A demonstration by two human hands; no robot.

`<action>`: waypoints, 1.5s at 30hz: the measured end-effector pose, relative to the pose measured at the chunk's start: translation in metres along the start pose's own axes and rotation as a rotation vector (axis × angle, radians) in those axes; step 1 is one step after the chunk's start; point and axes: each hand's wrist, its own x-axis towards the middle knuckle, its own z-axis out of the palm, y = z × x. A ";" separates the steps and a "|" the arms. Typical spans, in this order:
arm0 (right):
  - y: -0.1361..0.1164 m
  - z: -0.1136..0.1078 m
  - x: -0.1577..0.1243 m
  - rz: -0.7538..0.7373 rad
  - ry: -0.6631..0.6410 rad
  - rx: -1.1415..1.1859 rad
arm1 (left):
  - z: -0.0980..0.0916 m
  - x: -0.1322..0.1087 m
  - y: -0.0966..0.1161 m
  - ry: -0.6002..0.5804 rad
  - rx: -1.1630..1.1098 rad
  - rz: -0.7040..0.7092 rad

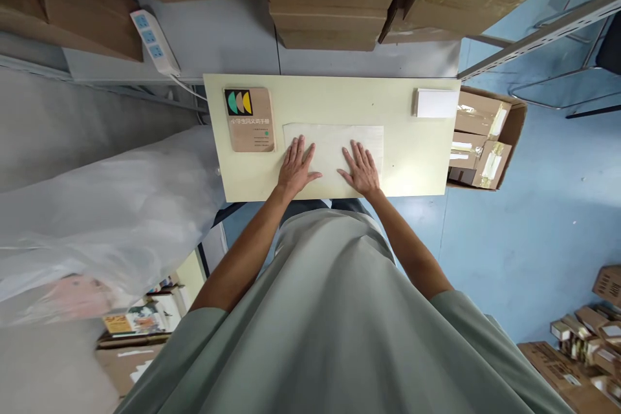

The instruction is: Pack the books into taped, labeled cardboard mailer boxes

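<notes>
A pale sheet of paper (332, 142) lies on the cream tabletop (412, 162) in front of me. My left hand (295, 167) rests flat on its left part, fingers spread. On the right part my right hand (359, 168) lies palm down, its fingers spread too. Neither hand holds anything. Left of the sheet is a brown book (250, 121) with a black panel of coloured shapes and Chinese characters on its cover. Toward the table's far right corner sits a small white box or block (435, 103).
Cardboard boxes (330, 19) stand on a grey surface behind the table, with a white power strip (156, 44). A large plastic-wrapped bundle (160, 194) crowds the left side. An open carton (514, 136) of packages adjoins the right edge. More boxes (553, 362) lie at lower right.
</notes>
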 end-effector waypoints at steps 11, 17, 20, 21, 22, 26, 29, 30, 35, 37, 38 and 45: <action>-0.028 -0.027 0.010 -0.014 0.027 0.106 | -0.028 -0.022 -0.016 0.253 -0.179 -0.118; -0.124 -0.016 0.060 -0.253 -0.070 0.264 | -0.068 -0.042 -0.091 0.509 -0.288 -0.433; -0.163 0.003 0.087 -0.310 -0.101 0.286 | -0.078 -0.041 -0.120 0.527 -0.380 -0.545; -0.173 0.009 0.094 -0.301 -0.114 0.289 | -0.080 -0.040 -0.126 0.539 -0.415 -0.568; -0.181 0.016 0.099 -0.281 -0.130 0.289 | -0.081 -0.037 -0.131 0.556 -0.456 -0.587; -0.201 0.033 0.108 -0.178 -0.174 0.297 | -0.084 -0.028 -0.142 0.611 -0.604 -0.649; -0.204 0.038 0.106 -0.132 -0.156 0.328 | -0.091 -0.027 -0.147 0.541 -0.692 -0.627; -0.204 0.038 0.105 -0.122 -0.146 0.343 | -0.094 -0.028 -0.148 0.511 -0.729 -0.612; -0.199 0.039 0.111 -0.082 -0.131 0.480 | -0.112 -0.038 -0.139 0.480 -0.842 -0.577; -0.197 0.038 0.116 -0.062 -0.149 0.583 | -0.120 -0.042 -0.131 0.524 -0.846 -0.559; -0.196 0.036 0.119 -0.041 -0.141 0.644 | -0.124 -0.045 -0.126 0.539 -0.844 -0.545; -0.162 0.001 0.110 0.137 0.041 1.066 | -0.123 -0.066 -0.068 0.479 -1.034 -0.427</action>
